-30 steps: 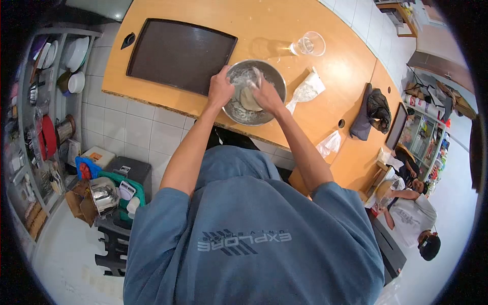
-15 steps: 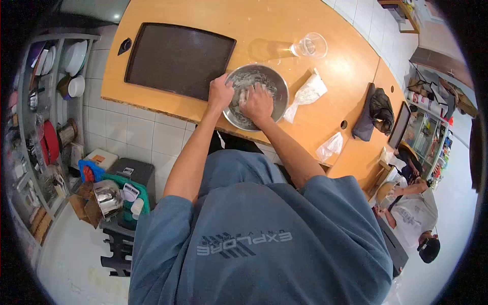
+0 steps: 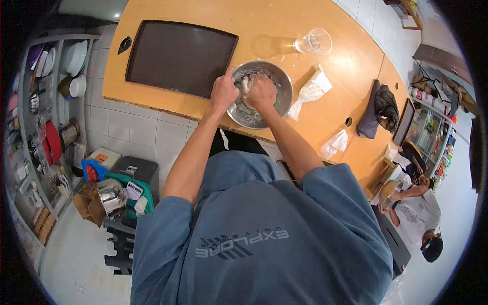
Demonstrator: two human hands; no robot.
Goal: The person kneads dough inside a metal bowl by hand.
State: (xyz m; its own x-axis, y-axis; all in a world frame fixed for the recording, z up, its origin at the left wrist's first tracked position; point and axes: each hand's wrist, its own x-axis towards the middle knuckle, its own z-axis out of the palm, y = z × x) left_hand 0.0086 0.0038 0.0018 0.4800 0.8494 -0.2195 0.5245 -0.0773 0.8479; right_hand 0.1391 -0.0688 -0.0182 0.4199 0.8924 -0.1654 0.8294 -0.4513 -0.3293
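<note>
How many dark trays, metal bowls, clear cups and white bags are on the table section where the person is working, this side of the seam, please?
Dark trays: 1
Metal bowls: 1
Clear cups: 1
White bags: 2
Total: 5

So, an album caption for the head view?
Left hand holding a white-smeared metal bowl, right hand down inside it.

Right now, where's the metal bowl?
In the head view, the metal bowl sits upper centre on the table, between the dark tray, left, and white bag, right.

1 head camera, facing forward and down.
</note>
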